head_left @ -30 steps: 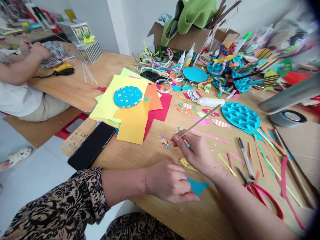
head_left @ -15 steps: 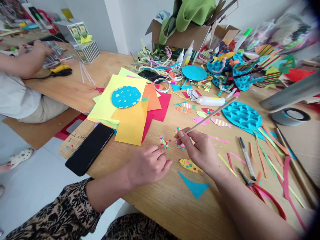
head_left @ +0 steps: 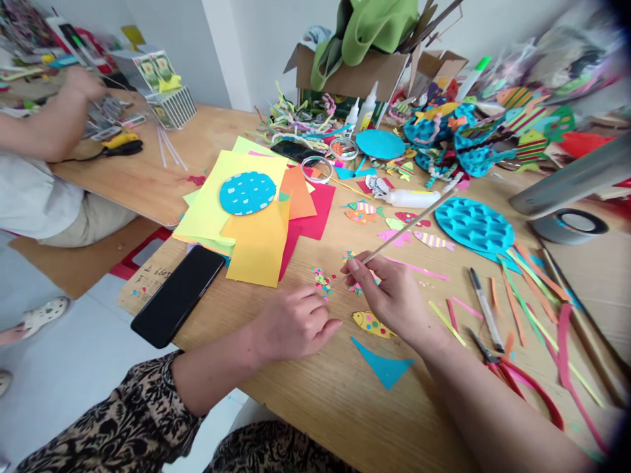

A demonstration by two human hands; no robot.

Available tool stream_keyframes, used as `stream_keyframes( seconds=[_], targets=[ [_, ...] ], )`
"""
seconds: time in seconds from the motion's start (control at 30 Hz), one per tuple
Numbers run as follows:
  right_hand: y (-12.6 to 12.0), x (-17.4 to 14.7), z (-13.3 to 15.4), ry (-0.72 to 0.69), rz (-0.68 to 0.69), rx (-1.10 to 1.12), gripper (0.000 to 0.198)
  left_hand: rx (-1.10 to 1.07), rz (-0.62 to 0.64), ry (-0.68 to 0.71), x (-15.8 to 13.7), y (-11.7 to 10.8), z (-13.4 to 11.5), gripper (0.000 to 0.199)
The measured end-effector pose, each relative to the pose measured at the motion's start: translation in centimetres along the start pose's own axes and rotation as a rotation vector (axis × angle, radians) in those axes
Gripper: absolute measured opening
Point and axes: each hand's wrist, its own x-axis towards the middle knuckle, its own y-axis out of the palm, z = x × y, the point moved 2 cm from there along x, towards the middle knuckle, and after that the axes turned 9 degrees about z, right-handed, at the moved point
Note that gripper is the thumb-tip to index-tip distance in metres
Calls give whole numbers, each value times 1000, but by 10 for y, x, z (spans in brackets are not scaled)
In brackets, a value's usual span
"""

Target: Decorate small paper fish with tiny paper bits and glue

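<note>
My right hand [head_left: 394, 295] pinches a thin pale stick [head_left: 409, 226] between thumb and fingers. The stick slants up and away to the right, its lower end near small coloured paper dots [head_left: 323, 282]. Beside those dots my left hand [head_left: 298, 320] rests on the table with curled fingers and the thumb out; its palm side is hidden. Just below my right hand lies a yellow paper fish [head_left: 373, 323] with coloured spots, partly covered by the hand. Nearer to me is a blue paper scrap [head_left: 383, 363]. More paper fish [head_left: 434, 240] lie beyond the stick.
Left of my hands are a black phone [head_left: 178, 295] and stacked coloured paper [head_left: 259, 259] under a blue patterned oval [head_left: 247, 192]. Red-handled scissors [head_left: 530, 387], a pen [head_left: 486, 309], paper strips and a scaled blue oval [head_left: 474, 225] lie right. A co-worker's arm [head_left: 42, 135] is at far left.
The view has shifted slightly. Both my hands keep nearly the same place and grip, and the stick's upper end moves a little. The co-worker's hand at far left has moved.
</note>
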Motion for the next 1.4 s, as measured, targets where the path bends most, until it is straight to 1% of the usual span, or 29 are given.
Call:
stream_keyframes(
  seconds=[0.13, 0.23, 0.4, 0.5, 0.6, 0.67, 0.73, 0.87, 1.03, 1.2, 1.4],
  targets=[
    [0, 0, 0, 5, 2, -1, 37, -25, -13, 16, 1, 0, 0, 30],
    [1, 1, 0, -19, 37, -13, 36, -24, -43, 9, 2, -3, 1, 27],
    [4, 0, -3, -56, 77, -68, 38, -27, -9, 22, 1, -1, 3, 29],
    [5, -1, -2, -78, 138, -66, 36, -10, -7, 32, 1, -1, 3, 32],
    [5, -2, 0, -110, 222, -50, 34, -12, -33, 30, 0, -3, 3, 31],
    [5, -2, 0, -116, 249, -49, 32, -16, -40, 37, 0, -4, 3, 28],
    [4, -2, 1, -114, 261, -58, 33, -7, -15, 39, 0, -4, 3, 27],
    [4, -2, 0, -116, 274, -71, 35, 25, 42, 24, -2, -2, 5, 31],
    [3, -2, 1, -106, 270, -56, 36, 36, 44, 23, -2, -2, 6, 32],
    [3, -2, 1, -118, 248, -50, 34, 30, 26, 36, -1, -3, 5, 28],
    [3, -3, 1, -128, 227, -47, 32, 78, 58, 28, -1, -5, 6, 29]
  ],
)
